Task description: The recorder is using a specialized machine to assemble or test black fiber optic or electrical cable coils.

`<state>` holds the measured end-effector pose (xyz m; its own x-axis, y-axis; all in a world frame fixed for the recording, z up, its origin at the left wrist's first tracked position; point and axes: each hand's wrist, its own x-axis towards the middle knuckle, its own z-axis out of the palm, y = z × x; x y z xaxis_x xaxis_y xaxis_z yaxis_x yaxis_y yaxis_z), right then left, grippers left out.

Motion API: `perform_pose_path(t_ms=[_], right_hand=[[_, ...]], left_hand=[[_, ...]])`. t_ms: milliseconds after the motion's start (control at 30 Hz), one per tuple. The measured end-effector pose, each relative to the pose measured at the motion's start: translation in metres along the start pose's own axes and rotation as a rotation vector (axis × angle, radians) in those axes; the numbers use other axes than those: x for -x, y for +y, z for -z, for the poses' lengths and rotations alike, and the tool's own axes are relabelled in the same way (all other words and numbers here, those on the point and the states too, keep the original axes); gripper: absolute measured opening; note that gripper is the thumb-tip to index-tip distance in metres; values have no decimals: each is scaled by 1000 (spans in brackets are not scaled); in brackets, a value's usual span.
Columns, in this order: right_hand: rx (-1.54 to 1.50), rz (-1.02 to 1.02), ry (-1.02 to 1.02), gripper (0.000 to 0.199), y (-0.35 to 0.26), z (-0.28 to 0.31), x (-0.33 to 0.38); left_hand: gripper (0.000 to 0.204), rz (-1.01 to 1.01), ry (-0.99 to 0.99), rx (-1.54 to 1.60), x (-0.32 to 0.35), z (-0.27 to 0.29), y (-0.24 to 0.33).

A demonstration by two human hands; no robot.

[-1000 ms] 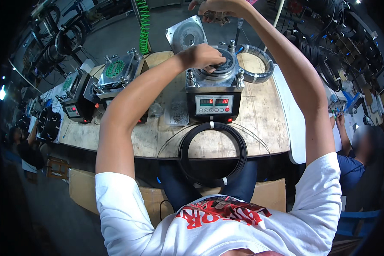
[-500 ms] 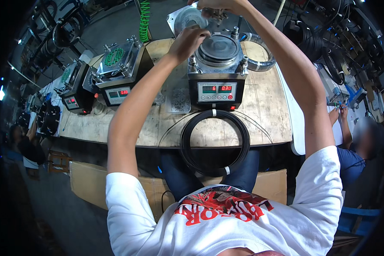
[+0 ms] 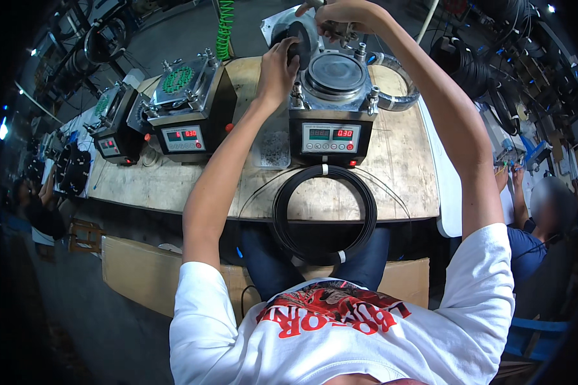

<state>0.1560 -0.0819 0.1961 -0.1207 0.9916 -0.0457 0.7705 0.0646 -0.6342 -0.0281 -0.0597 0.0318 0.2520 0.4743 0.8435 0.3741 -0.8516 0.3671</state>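
My left hand [image 3: 279,74] is closed on the edge of a thin black disc [image 3: 298,43], which it holds tilted, nearly upright. My right hand [image 3: 353,15] wraps round a small metal gun-like tool [image 3: 341,32]; its exact kind is hard to make out. Both hands are at the far edge of the table, beyond the nearest polishing machine [image 3: 331,136]. A round grey plate [image 3: 335,72] lies flat on top of that machine, between metal corner posts. Behind the black disc shows a translucent round sheet [image 3: 286,24] with a white backing.
Two similar machines stand to the left, one bearing a ring of green parts [image 3: 178,81]. A clear tray [image 3: 271,153] sits beside the nearest machine. A black cable coil [image 3: 278,215] overhangs the table's front edge; another coil [image 3: 398,101] lies at right. A green spiral hose [image 3: 223,29] hangs behind. A co-worker [image 3: 526,237] sits at right.
My left hand has turned and now holds the black disc up beside the machine's top. My right hand has shifted slightly right with the metal tool.
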Motion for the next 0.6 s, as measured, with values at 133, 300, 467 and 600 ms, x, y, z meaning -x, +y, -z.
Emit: perform_pose_path(t_ms=[133,300,467,600], right_hand=[[-199,83,33,28,-6,-7,3],[-293,204,48,44,2,-3,-9],[-305,479,122,59,-4,25,-21],[-173,333,84,54,-33,25,-5]], left_hand=[[64,88,-34,124,-2,3,1],[69,250,-70,89,1,-4,-3],[62,312,-145,98,-11,-14,12],[59,187,-149,126,-6,-6,16]])
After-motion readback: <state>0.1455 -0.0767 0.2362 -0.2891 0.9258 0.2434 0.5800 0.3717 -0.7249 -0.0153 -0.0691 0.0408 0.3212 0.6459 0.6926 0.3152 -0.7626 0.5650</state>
